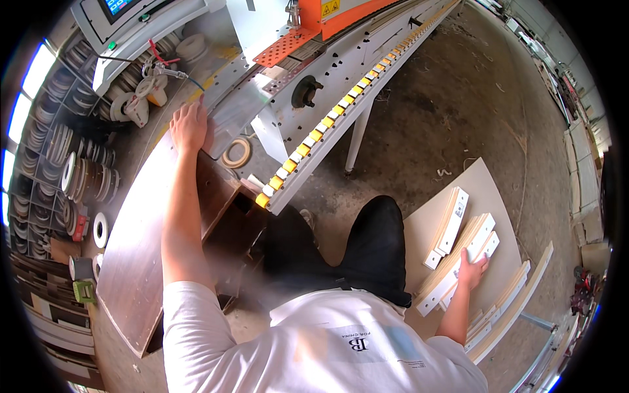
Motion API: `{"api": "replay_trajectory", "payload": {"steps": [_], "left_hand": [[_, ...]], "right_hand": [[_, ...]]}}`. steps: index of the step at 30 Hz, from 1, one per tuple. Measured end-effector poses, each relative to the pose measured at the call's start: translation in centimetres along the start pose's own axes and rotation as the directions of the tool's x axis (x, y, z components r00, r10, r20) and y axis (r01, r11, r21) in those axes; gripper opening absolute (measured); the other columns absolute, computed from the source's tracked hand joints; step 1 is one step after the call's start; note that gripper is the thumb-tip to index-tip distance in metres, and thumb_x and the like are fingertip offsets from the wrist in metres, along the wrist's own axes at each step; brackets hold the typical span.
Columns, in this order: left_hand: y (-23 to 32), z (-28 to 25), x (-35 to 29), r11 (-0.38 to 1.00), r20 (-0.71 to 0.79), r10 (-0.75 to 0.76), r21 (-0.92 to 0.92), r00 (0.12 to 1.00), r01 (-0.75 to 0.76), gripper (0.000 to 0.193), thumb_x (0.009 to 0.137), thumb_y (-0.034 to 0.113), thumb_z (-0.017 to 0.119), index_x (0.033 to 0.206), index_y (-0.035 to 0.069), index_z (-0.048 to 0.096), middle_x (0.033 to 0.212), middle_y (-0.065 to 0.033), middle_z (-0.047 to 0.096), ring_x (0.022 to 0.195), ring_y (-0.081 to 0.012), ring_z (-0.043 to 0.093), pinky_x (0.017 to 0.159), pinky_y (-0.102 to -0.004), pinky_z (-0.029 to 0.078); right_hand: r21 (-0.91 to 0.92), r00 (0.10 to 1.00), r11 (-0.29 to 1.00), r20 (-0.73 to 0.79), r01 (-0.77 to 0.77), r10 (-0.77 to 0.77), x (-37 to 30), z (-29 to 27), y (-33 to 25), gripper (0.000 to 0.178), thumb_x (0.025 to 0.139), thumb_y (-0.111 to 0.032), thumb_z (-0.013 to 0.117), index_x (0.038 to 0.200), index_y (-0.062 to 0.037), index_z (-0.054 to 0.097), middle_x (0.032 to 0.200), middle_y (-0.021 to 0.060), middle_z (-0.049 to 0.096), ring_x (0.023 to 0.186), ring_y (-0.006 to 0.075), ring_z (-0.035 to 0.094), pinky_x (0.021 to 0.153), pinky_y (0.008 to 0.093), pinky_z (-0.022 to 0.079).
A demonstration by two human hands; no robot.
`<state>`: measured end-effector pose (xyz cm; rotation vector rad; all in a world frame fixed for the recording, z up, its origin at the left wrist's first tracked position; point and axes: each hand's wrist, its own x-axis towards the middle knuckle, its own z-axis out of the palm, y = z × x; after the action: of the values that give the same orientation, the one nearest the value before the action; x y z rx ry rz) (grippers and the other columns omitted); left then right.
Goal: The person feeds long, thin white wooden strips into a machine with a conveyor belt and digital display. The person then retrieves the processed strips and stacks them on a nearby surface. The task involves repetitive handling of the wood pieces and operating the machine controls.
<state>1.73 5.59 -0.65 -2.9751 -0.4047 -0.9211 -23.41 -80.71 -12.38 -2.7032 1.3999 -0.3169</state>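
My left hand [189, 128] lies with its fingers stretched forward at the far end of a brown wood-grain tabletop [141, 242], close to a clear plastic sheet [239, 118] on the machine. It holds nothing that I can see. On the right, my right hand [470, 270] has its thumb and fingers around the end of a white-edged wooden strip [488, 245]. That strip lies against a stack of similar strips [452, 265]. A separate pair of strips [447, 226] lies just beyond, all on a beige board [481, 190].
A white and orange machine [288, 46] with a rail of yellow and white rollers [327, 122] runs away ahead. Shelves of edging rolls [59, 144] stand at the left. A tape ring [236, 153] lies below the machine. Longer strips [514, 304] lie at the right.
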Motion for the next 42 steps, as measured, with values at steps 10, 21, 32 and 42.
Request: {"api": "replay_trajectory", "payload": {"steps": [10,21,32,42], "left_hand": [[-0.5,0.5,0.2,0.999,-0.034,-0.005,0.038,0.999,0.006,0.045,0.106,0.045,0.057,0.141,0.019,0.066,0.146,-0.0039,0.064,0.138,-0.0309,0.055,0.115,-0.0464,0.041],[-0.9,0.8,0.0,0.995,-0.127,0.032,0.101,0.991,-0.019,0.048,0.106,0.046,0.057,0.142,0.016,0.065,0.151,-0.0038,0.061,0.141,-0.0308,0.053,0.116,-0.0458,0.041],[-0.5,0.8,0.1,1.000,-0.081,-0.011,0.028,0.997,0.013,0.048,0.107,0.046,0.056,0.142,0.015,0.065,0.152,-0.0048,0.061,0.142,-0.0316,0.053,0.114,-0.0464,0.044],[-0.6,0.8,0.2,0.999,-0.046,-0.028,0.044,0.999,0.030,0.049,0.107,0.046,0.054,0.143,0.015,0.064,0.152,-0.0043,0.061,0.139,-0.0298,0.055,0.113,-0.0454,0.044]], "right_hand": [[0.012,0.999,1.000,0.034,-0.010,0.010,0.0,-0.3,-0.3,0.103,0.085,-0.071,0.074,0.163,-0.0132,0.041,0.173,0.0099,0.034,0.150,0.0368,0.047,0.116,0.0523,0.047],[0.015,1.000,1.000,0.016,0.001,-0.001,0.2,0.3,0.0,0.103,0.085,-0.073,0.074,0.163,-0.0140,0.041,0.173,0.0095,0.033,0.150,0.0368,0.047,0.117,0.0524,0.046],[0.001,1.000,1.000,0.006,0.004,-0.004,0.3,0.4,0.3,0.104,0.084,-0.074,0.074,0.163,-0.0152,0.040,0.173,0.0086,0.034,0.148,0.0376,0.049,0.115,0.0527,0.048],[0.018,0.998,1.000,0.069,-0.007,0.006,-0.2,-0.9,-0.7,0.105,0.086,-0.073,0.073,0.164,-0.0120,0.038,0.174,0.0129,0.031,0.153,0.0375,0.043,0.120,0.0526,0.043]]}}
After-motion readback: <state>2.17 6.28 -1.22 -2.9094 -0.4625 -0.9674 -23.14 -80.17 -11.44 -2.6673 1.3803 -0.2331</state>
